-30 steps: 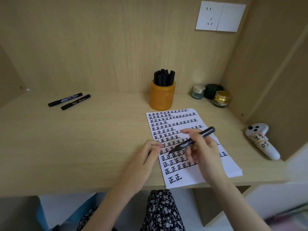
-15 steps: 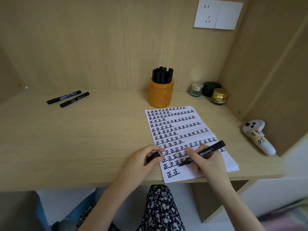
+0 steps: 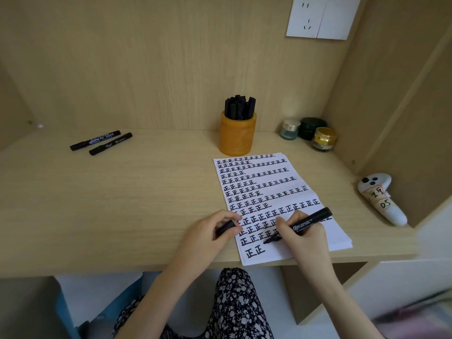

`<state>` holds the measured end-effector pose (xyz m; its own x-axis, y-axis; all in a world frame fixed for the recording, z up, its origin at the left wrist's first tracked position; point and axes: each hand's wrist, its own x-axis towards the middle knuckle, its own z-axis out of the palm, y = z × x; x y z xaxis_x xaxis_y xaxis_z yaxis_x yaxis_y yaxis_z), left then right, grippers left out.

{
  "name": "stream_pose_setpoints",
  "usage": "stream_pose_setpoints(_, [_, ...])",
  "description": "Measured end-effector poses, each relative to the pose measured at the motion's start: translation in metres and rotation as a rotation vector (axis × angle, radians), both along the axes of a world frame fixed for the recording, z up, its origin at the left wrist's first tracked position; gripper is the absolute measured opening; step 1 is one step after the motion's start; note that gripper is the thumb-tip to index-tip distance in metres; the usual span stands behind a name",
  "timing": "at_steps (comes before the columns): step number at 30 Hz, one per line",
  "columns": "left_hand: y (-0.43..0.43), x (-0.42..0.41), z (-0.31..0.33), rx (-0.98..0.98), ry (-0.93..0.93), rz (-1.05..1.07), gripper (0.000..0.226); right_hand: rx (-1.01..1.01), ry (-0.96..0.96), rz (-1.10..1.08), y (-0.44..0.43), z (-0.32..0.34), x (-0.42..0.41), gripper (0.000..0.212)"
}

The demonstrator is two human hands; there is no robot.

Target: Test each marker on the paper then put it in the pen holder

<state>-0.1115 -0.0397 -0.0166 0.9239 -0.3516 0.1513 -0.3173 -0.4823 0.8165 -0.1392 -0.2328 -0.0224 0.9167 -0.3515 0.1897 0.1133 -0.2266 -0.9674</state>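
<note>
The right hand grips a marker in a writing hold, thumb and fingers curled round the barrel. The bare tip points down and left at the near part of the paper, just right of and above the last two written characters. Whether the tip touches the sheet cannot be told. The marker's back end slants up to the right, over the paper's right edge. The left hand rests on the desk at the paper's left edge, its thumb and fingers pinching the black cap. The paper lies near the front edge of the desk, its near corner hanging over that edge, and rows of black characters cover most of it. Just beyond its far edge stands the orange holder, upright, with the stored markers packed in it, caps up. Two loose markers lie side by side at the far left, capped and well apart from the paper. Three jars sit together at the far right, a white controller lies by the right wall, and a socket is on the back panel.
</note>
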Motion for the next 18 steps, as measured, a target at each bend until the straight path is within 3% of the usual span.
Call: stream_pose_setpoints(18, [0.0002,-0.0013,0.0017,-0.021,0.012,-0.009,0.020,-0.045,-0.001,-0.043,-0.0022,-0.0005,0.0002,0.035])
